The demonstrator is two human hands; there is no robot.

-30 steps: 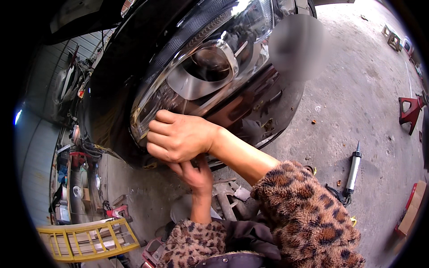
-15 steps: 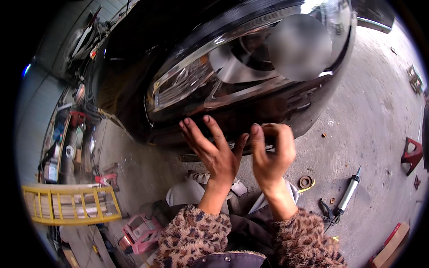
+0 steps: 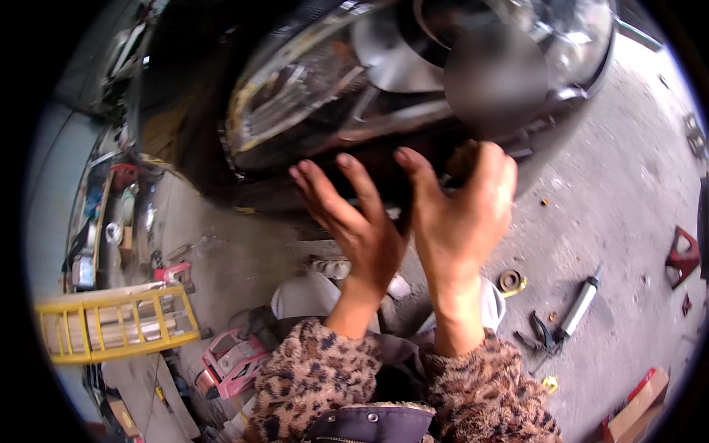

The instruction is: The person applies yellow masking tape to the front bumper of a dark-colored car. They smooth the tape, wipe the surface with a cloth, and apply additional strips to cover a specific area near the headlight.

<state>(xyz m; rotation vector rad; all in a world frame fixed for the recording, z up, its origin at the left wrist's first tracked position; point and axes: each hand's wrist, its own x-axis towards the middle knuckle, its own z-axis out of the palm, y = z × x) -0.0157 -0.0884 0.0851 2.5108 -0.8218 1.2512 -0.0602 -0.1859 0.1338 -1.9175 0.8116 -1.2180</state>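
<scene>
A black car's front corner fills the upper middle, with its large clear headlight [image 3: 391,55] above the dark bumper [image 3: 269,193]. My left hand [image 3: 362,236] lies against the bumper just below the headlight, fingers stretched and spread. Beside it my right hand [image 3: 461,229] is at the bumper too, its thumb apart from the bent fingers. Those fingertips are in shadow and partly hidden; I make out nothing held. Both hands are slightly blurred. A round grey blur covers part of the headlight.
On the concrete floor at the right lie a caulking gun [image 3: 580,306], a tape roll [image 3: 509,280] and a red stand [image 3: 682,251]. To the left are a yellow ladder-like frame [image 3: 88,332], a pink power tool [image 3: 233,362] and shelving with clutter [image 3: 111,236].
Both hands have moved up, the right one farther and slightly rightward. Its thumb and bent fingers have spread farther apart. The view has shifted, so the car appears higher.
</scene>
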